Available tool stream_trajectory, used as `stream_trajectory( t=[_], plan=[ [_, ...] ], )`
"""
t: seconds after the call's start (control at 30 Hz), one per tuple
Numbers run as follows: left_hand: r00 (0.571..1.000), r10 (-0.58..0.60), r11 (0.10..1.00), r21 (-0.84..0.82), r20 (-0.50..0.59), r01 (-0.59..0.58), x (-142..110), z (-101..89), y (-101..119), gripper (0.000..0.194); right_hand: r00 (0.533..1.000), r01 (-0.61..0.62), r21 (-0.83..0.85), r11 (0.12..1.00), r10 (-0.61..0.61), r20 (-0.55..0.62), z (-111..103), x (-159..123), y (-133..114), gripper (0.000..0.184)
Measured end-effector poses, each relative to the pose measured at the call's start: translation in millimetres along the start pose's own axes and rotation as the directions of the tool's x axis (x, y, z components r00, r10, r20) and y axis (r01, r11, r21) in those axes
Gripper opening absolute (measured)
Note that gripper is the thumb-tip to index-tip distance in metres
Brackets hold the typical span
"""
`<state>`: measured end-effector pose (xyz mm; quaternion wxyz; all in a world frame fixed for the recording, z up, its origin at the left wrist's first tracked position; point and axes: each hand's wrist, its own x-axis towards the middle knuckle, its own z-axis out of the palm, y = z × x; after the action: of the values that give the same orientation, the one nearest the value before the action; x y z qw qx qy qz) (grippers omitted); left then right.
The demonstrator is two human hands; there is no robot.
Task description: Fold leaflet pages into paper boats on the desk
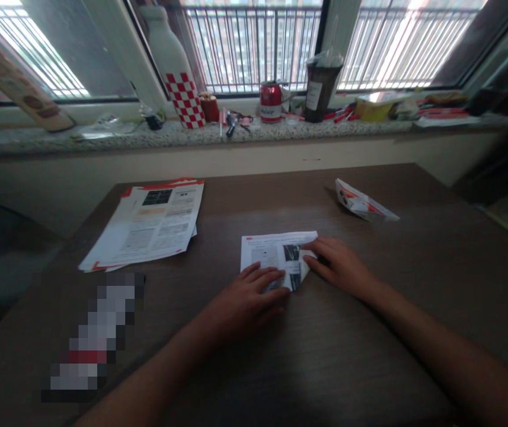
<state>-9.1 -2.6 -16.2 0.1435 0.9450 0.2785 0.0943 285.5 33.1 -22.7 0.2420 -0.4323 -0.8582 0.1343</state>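
A partly folded printed sheet of paper [268, 251] lies on the dark wooden table [369, 356] in front of me. My left hand [247, 299] rests flat on its near edge, fingers stretched out over the paper. My right hand [340, 267] lies at the sheet's right side, fingers extended and pressing the folded corner down. Neither hand lifts the paper.
A stack of printed leaflets [147, 225] lies at the left. A folded paper shape [363, 203] sits at the far right of the table. On the windowsill stand a checked bottle [178, 71], a red can [270, 102], a dark cup [320, 89] and small clutter.
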Motion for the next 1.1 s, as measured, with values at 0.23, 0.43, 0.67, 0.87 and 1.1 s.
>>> stream_trajectory(
  t=[0.23, 0.43, 0.67, 0.87, 1.1],
  plan=[
    [1.000, -0.005, 1.000, 0.009, 0.008, 0.005, 0.6, 1.7, 0.7, 0.039, 0.999, -0.008, -0.039, 0.999, 0.006, -0.044, 8.5, 10.3, -4.3, 0.018],
    [1.000, -0.002, 1.000, -0.002, -0.011, 0.002, 0.8, 2.6, 1.5, 0.037, 1.000, -0.006, -0.067, 0.998, 0.006, 0.013, 14.3, 21.6, -4.1, 0.017],
    [1.000, -0.013, 1.000, 0.002, -0.007, 0.013, 1.5, 1.2, 3.2, 0.036, 0.999, -0.042, -0.070, 0.997, 0.042, 0.003, 24.0, 27.2, -1.9, 0.016],
    [1.000, -0.014, 1.000, 0.011, 0.002, 0.014, 3.4, 5.1, 2.5, 0.046, 0.998, -0.065, -0.084, 0.994, 0.064, -0.014, 29.3, 27.7, -0.9, 0.015],
    [1.000, -0.022, 0.999, 0.042, 0.019, 0.021, 3.2, 5.6, 4.2, 0.054, 0.996, -0.085, -0.116, 0.990, 0.086, 0.001, 27.6, 30.3, -5.6, 0.015]
  ],
)
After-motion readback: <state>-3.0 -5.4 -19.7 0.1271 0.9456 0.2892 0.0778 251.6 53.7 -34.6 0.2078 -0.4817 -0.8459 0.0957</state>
